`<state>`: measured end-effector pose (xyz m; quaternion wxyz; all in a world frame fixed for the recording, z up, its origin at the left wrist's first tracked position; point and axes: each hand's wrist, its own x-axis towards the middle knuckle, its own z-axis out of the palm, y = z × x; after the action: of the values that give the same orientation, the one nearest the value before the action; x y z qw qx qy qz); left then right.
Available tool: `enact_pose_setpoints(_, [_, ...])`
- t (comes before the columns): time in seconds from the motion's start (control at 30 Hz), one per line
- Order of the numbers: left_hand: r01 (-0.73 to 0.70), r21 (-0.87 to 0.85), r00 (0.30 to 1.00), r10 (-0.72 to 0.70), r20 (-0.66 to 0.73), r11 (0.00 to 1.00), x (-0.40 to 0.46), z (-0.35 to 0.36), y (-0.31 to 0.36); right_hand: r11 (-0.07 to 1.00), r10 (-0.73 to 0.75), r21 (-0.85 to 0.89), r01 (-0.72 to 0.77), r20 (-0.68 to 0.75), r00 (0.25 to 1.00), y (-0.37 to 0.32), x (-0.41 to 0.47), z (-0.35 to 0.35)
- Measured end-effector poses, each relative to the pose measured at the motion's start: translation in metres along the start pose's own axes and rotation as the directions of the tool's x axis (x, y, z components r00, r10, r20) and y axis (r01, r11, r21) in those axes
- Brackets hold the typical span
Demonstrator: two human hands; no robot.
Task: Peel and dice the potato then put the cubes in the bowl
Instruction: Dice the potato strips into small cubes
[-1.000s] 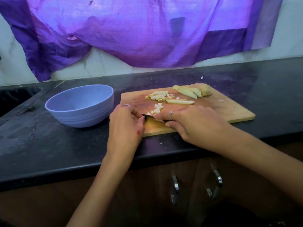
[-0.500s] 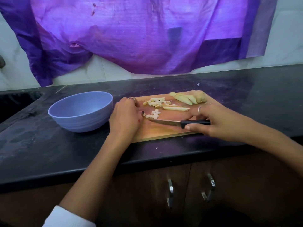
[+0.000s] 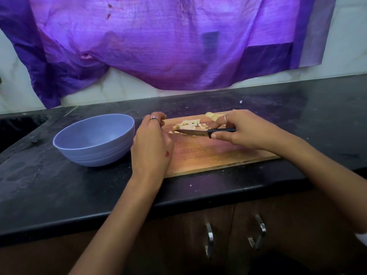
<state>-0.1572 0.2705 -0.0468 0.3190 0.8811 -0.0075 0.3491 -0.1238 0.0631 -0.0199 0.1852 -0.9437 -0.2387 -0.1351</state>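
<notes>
Black-handled knife [image 3: 204, 132], gripped by the right hand [image 3: 241, 130], has swung flat, sweeping potato cubes [image 3: 188, 125] along the board's [image 3: 208, 155] far edge toward the left hand [image 3: 152, 141], fingers curled empty beside the bowl [image 3: 93, 138]; transfer looks next.

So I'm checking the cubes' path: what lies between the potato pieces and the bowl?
In the head view, only the left hand at the cutting board's left edge lies between the potato pieces and the bowl.
</notes>
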Motion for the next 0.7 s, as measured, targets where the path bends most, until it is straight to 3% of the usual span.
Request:
enact_pose_setpoints(0.17, [-0.017, 0.021, 1.000, 0.016, 0.018, 1.000, -0.002, 0.002, 0.001, 0.999, -0.019, -0.035, 0.021, 0.049, 0.999, -0.008, -0.007, 0.004])
enact_pose_setpoints(0.47, [-0.106, 0.065, 0.993, 0.102, 0.052, 0.992, -0.004, 0.003, 0.002, 0.929, 0.161, 0.304, -0.210, 0.178, 0.971, 0.009, -0.025, -0.020])
enact_pose_setpoints(0.7, [-0.156, 0.098, 0.987, 0.152, 0.046, 0.983, -0.009, 0.003, 0.007, 0.949, 0.123, 0.260, -0.179, 0.219, 0.968, -0.005, -0.026, -0.009])
